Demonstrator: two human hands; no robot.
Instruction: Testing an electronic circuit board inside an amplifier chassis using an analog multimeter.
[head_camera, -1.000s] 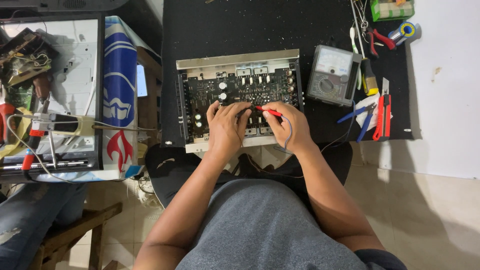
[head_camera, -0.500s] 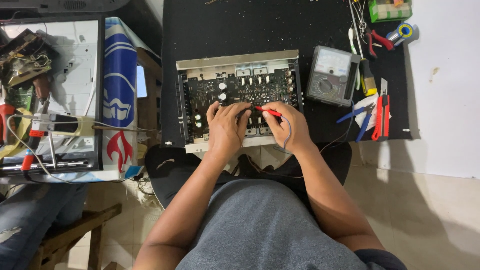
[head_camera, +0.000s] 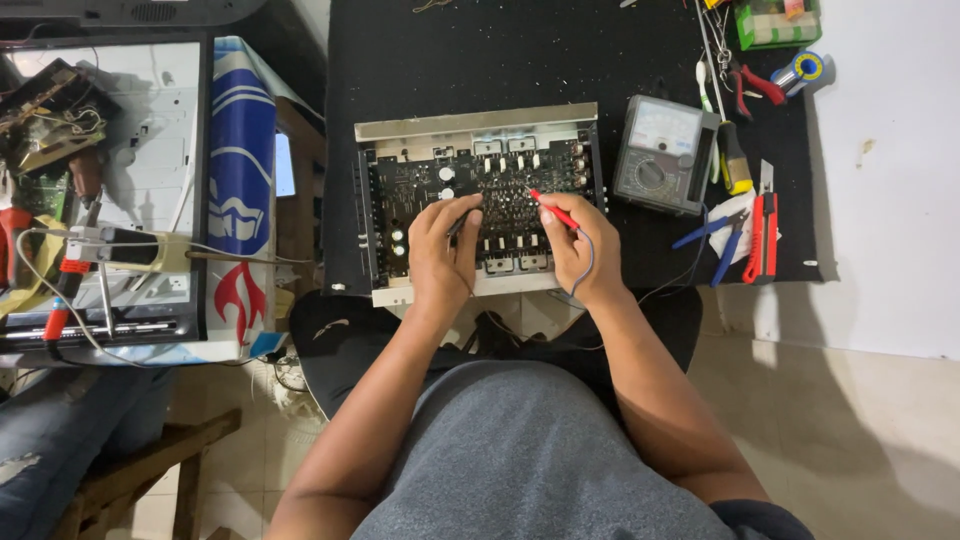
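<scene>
Both my hands rest over the open amplifier (head_camera: 480, 210), which lies on the black table (head_camera: 450, 60) right in front of me. Just beside it on my right sits the grey meter (head_camera: 662, 155), with red cutters (head_camera: 765, 235) and blue pliers (head_camera: 722, 232) past it. My left hand (head_camera: 443, 255) pinches a black probe (head_camera: 460, 222) against the board. My right hand (head_camera: 577, 250) grips a red probe (head_camera: 553, 209), its tip on the parts.

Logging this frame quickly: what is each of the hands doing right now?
Left hand: closed on a black probe, tip on the circuit board.
Right hand: closed on a red probe, tip on the same board.
</scene>
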